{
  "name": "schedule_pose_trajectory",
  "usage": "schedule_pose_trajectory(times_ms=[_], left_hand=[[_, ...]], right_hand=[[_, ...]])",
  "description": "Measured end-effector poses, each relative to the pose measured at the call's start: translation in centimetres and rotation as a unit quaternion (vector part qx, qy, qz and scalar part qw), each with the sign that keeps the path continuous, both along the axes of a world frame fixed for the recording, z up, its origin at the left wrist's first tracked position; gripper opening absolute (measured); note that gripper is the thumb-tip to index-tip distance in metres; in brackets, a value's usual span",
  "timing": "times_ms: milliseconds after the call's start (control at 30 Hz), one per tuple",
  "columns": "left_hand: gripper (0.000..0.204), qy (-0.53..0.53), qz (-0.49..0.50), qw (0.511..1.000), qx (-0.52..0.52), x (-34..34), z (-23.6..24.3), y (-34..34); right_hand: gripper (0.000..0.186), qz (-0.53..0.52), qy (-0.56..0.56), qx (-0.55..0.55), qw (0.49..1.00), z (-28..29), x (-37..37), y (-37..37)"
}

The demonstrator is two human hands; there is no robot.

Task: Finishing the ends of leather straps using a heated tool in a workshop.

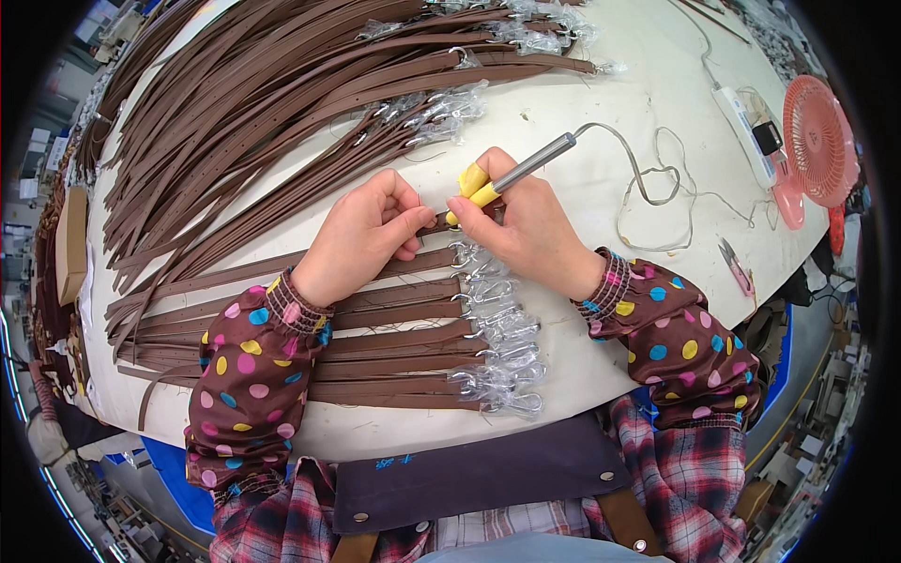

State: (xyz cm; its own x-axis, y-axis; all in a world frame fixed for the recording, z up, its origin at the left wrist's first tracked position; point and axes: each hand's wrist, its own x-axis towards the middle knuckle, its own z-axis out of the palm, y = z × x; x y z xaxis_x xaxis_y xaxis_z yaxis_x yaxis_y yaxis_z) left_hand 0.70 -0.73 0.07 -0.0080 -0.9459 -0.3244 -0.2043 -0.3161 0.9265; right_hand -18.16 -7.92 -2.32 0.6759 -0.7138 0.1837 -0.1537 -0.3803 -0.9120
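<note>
My right hand grips a silver, yellow-handled pen-like tool on a cord, its tip down at a brown strap near the strap's hardware end; a yellow wrap covers part of my index finger. My left hand pinches at that strap just left of the tip, fingers curled; the exact pinch point is partly hidden. Below my hands, several brown straps lie side by side, their right ends fitted with metal clasps in clear plastic.
Piles of brown straps cover the upper left of the pale table. At the right are a power strip, a pink fan, loose cords and pink-handled snips. A cardboard piece stands past the left edge; blue bins sit below.
</note>
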Motion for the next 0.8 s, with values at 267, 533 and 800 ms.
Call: schedule_pose_trajectory(times_ms=[267, 533, 800], left_hand=[[0.015, 0.006, -0.001, 1.0, 0.001, 0.01, -0.01, -0.07], [0.015, 0.009, 0.0, 1.0, -0.004, 0.07, -0.03, -0.03], [0.014, -0.004, 0.016, 1.0, -0.006, 0.01, 0.04, -0.03]], right_hand=[[0.02, 0.003, -0.001, -0.006, 1.0, -0.12, -0.01, -0.05], [0.021, 0.002, 0.0, -0.004, 1.0, -0.15, 0.04, -0.03], [0.027, -0.032, -0.049, -0.007, 0.998, -0.41, 0.37, -0.13]])
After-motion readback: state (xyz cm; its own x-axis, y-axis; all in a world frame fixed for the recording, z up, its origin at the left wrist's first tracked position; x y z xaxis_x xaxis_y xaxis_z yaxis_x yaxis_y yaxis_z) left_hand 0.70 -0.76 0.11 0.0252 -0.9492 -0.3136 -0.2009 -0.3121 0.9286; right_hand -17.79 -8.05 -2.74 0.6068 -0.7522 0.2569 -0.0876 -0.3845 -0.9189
